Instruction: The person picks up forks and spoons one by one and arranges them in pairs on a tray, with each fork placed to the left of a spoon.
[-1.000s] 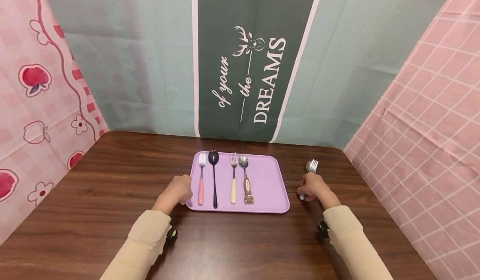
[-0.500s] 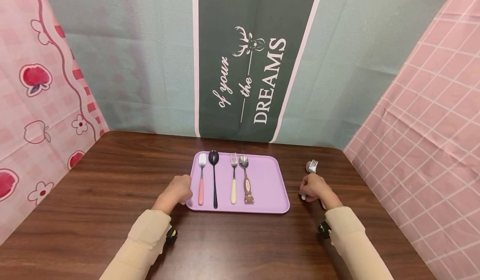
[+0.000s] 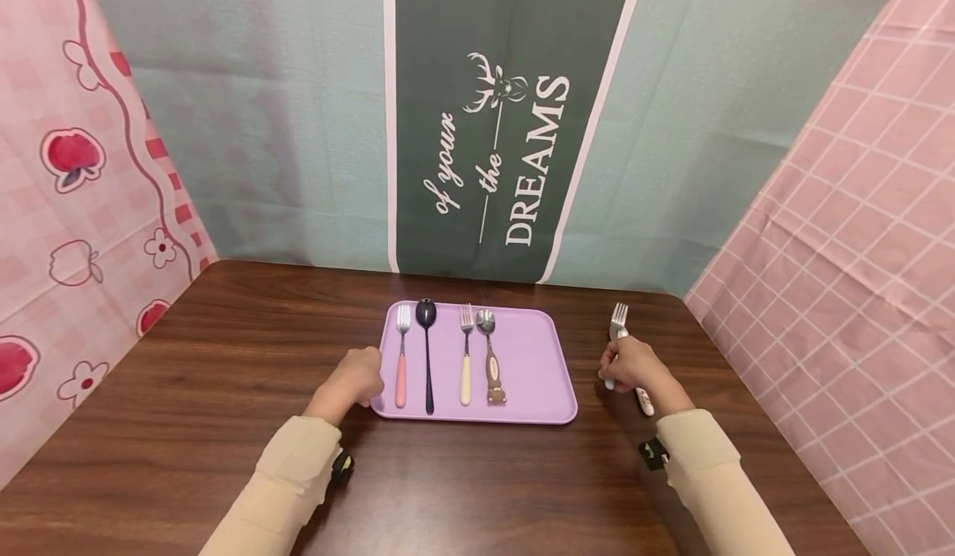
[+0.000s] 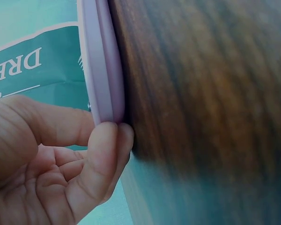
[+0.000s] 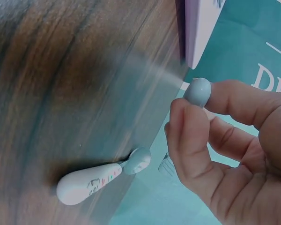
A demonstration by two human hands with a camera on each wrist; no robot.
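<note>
My left hand [image 3: 360, 375] pinches the left rim of the lilac tray [image 3: 533, 374]; the left wrist view shows the thumb and fingertips [image 4: 103, 140] at that rim. Right of the tray, my right hand [image 3: 634, 364] pinches a fork [image 3: 618, 317] by its pale handle, tines pointing away from me. In the right wrist view the rounded handle end sits between thumb and fingers. Below that hand a spoon [image 5: 91, 183] with a printed white handle lies on the table, its handle partly showing under the wrist in the head view.
On the tray lie a pink-handled fork [image 3: 401, 374], a black spoon [image 3: 428, 357], a cream-handled fork [image 3: 466, 374] and a spoon with a brown bear handle [image 3: 492, 369]. Fabric hangings [image 3: 298, 166] stand behind and beside the brown wooden table [image 3: 477, 490].
The right hand has shifted slightly right with the fork, whose tines now point farther toward the back, apart from the spoon's bowl. More of the spoon's handle shows. The left hand stays put.
</note>
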